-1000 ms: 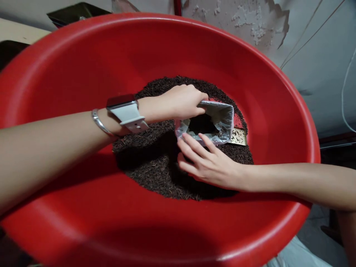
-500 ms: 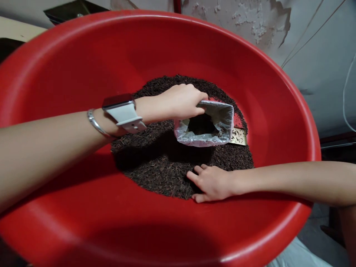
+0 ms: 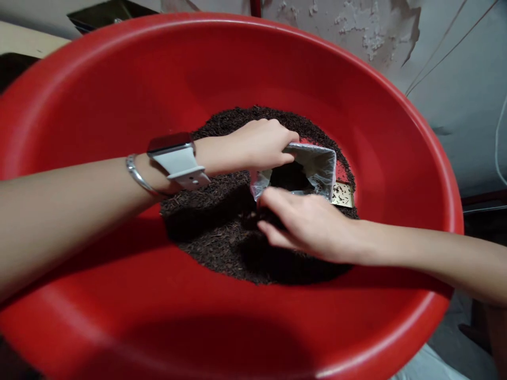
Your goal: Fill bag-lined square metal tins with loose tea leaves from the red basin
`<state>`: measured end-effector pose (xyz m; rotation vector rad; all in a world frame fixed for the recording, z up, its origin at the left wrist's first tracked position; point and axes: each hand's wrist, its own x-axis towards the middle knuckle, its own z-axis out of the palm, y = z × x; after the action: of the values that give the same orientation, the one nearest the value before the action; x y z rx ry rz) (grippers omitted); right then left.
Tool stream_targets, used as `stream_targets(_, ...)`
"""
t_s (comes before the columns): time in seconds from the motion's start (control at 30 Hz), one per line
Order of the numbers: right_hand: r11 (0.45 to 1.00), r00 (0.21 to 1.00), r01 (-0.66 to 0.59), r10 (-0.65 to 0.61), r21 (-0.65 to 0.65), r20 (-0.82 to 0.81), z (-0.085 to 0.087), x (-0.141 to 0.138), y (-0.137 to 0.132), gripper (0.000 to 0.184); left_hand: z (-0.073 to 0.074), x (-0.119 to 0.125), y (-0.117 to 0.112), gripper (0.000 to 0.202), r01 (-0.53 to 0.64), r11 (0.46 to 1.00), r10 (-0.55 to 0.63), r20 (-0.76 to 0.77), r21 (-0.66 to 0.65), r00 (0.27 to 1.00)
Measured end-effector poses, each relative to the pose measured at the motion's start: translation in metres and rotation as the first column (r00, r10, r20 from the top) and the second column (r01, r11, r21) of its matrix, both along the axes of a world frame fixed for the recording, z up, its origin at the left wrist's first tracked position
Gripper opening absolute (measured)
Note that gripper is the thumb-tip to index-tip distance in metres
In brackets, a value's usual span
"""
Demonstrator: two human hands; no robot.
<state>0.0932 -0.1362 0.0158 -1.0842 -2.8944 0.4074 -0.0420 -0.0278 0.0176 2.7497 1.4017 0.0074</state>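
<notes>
My left hand (image 3: 267, 143), with a watch and a bangle on the wrist, grips the rim of a box lined with a clear plastic bag (image 3: 322, 161). The box tilts with its mouth facing me, and dark contents show inside. Loose dark tea leaves (image 3: 222, 248) lie heaped on the bottom of a large red basin (image 3: 119, 221). Just in front of the box's lower edge, my right hand (image 3: 307, 224) is curled around a handful of these leaves, above the heap. Its fingertips are partly hidden and slightly blurred.
A small pale gold lid or tray (image 3: 343, 194) with scattered leaves on it lies right of the box. Behind the basin's rim stands a wall with peeling paint (image 3: 360, 26). A dark green object (image 3: 106, 16) sits beyond the rim at upper left.
My right hand has risen from the tea leaves toward the box's mouth, its spread fingers now closed around a handful. My left hand and the box stay nearly still.
</notes>
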Motion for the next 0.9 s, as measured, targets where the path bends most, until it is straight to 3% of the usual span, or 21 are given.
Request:
stream_targets(0.1, 0.942, 0.995, 0.085, -0.062, 0.325, -0.08, 0.008, 0.006, 0.012, 0.03, 0.0, 0.0, 0.002, 0.038, 0.022, 1.0, -0.022, -0.021, -0.002, 1.0)
stream_targets(0.2, 0.908, 0.994, -0.051, 0.084, 0.417, -0.062, 0.001, 0.007, 0.011, 0.026, 0.001, 0.0, 0.001, 0.039, 0.013, 1.0, -0.013, -0.02, -0.013, 1.0)
stream_targets(0.27, 0.926, 0.968, -0.243, 0.25, 0.289, 0.015, -0.013, 0.005, 0.003, 0.027, 0.001, 0.001, 0.0, 0.04, -0.004, 1.0, 0.004, 0.004, -0.01, 1.0)
stream_targets(0.33, 0.936, 0.93, -0.353, 0.349, 0.014, 0.112, -0.032, 0.004, -0.009, 0.033, 0.001, 0.0, 0.0, 0.041, -0.01, 1.0, 0.01, 0.017, -0.016, 1.0)
stream_targets(0.4, 0.92, 0.906, -0.321, 0.367, -0.225, 0.21, -0.051, 0.005, -0.019, 0.046, 0.0, 0.0, 0.0, 0.041, -0.004, 1.0, 0.004, 0.015, -0.018, 1.0)
stream_targets(0.5, 0.897, 0.898, -0.207, 0.333, -0.39, 0.289, -0.066, 0.007, -0.024, 0.052, -0.001, 0.0, 0.001, 0.04, 0.004, 1.0, -0.004, 0.017, -0.001, 1.0)
stream_targets(0.7, 0.779, 0.896, -0.094, 0.338, -0.62, 0.289, -0.056, 0.007, -0.017, 0.056, 0.003, 0.001, -0.002, 0.037, 0.012, 1.0, -0.012, -0.006, -0.007, 1.0)
stream_targets(0.9, 0.772, 0.89, -0.12, 0.362, -0.624, 0.277, -0.04, 0.002, -0.013, 0.046, 0.002, 0.0, -0.002, 0.036, 0.013, 1.0, -0.013, 0.008, -0.001, 1.0)
